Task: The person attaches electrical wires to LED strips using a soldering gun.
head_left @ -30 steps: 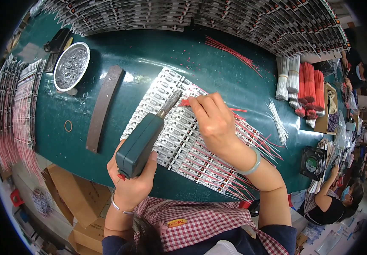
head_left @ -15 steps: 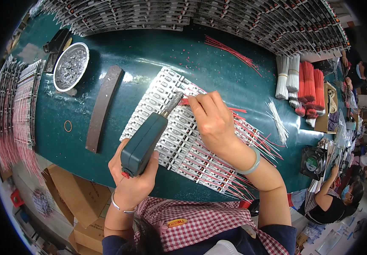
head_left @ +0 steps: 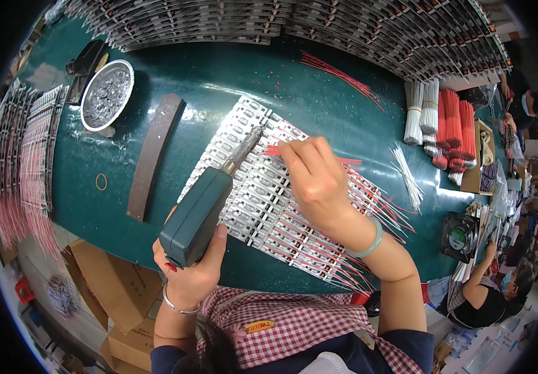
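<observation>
My left hand (head_left: 197, 271) is closed round the handle of a dark green soldering gun (head_left: 197, 215). The gun's metal tip points up and to the right, over a panel of small white circuit boards (head_left: 219, 153) lying on the table. Just right of the tip, my right hand (head_left: 319, 181) pinches red wires (head_left: 273, 151) above the boards; the fingers partly hide where they meet the panel. Red and white wires (head_left: 368, 196) fan out from the panel's right side, partly under my right wrist.
A brown bar (head_left: 153, 159) and a white-rimmed bowl (head_left: 132, 81) of silvery scraps stand left. Racked boards (head_left: 393, 37) line the back. Bundled red wires (head_left: 450, 128), loose white wires (head_left: 408, 181) and a black fan (head_left: 458, 237) are right. Another person (head_left: 493, 293) works beyond.
The soldering gun has moved with my left hand down and to the left, its tip drawing back from the red wires. My right hand has shifted only slightly.
</observation>
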Tool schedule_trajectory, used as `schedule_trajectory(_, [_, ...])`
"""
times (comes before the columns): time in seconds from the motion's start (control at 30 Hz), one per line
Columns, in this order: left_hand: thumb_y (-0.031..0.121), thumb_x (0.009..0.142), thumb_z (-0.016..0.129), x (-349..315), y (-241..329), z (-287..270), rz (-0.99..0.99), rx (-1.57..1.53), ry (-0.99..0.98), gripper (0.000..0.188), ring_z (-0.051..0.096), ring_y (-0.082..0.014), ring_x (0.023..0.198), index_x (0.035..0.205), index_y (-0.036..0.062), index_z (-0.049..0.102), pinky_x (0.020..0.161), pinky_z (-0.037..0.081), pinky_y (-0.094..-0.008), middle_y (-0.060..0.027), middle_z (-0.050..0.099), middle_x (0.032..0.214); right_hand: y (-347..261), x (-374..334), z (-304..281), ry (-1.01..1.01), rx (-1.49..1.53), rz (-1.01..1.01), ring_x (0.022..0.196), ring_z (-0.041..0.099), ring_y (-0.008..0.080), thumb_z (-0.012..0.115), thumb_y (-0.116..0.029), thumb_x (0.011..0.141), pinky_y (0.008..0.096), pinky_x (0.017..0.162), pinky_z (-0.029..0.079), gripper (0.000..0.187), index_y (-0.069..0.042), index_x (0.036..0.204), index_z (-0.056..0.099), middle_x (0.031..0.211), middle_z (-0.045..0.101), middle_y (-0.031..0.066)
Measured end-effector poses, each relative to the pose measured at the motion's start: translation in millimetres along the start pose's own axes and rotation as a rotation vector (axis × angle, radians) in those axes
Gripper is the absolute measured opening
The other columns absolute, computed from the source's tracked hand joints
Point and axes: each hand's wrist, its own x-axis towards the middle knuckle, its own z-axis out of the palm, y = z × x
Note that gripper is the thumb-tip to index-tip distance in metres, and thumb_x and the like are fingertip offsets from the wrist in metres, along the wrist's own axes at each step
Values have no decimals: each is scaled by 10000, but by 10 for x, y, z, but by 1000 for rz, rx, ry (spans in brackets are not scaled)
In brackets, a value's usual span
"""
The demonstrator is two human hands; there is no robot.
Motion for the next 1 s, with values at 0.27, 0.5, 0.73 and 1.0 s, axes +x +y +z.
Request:
schedule_trajectory(0.27, [-42,737,714,16,-50,-16,167,39,-13,241,622,-147,728,970,-52,651,672,496,-256,-80,653,878,-78,-22,23,-1,-3,43,778,571,228,633,26,657,308,585,497,324,61,978,656,894,605,109])
schedule_trajectory(0.5, [-42,741,717,17,-2,-21,165,41,-28,218,591,-112,710,944,-44,637,643,478,-238,-61,640,847,-84,-32,35,-18,-17,24,776,541,221,623,-9,677,307,609,483,313,73,978,646,861,551,102])
schedule_trajectory(0.73, [-40,743,720,19,-28,-26,163,25,-27,214,577,-107,696,938,-44,634,632,470,-238,-53,627,829,-127,-11,14,-17,-17,70,734,583,227,643,49,665,329,574,487,310,21,973,666,859,611,94])
schedule_trajectory(1.0, [-40,744,713,27,-43,-22,162,24,-27,201,576,-111,699,930,-42,637,629,468,-241,-56,624,830,-117,-1,29,31,9,72,737,586,227,648,65,655,321,575,493,318,12,968,670,863,615,94])
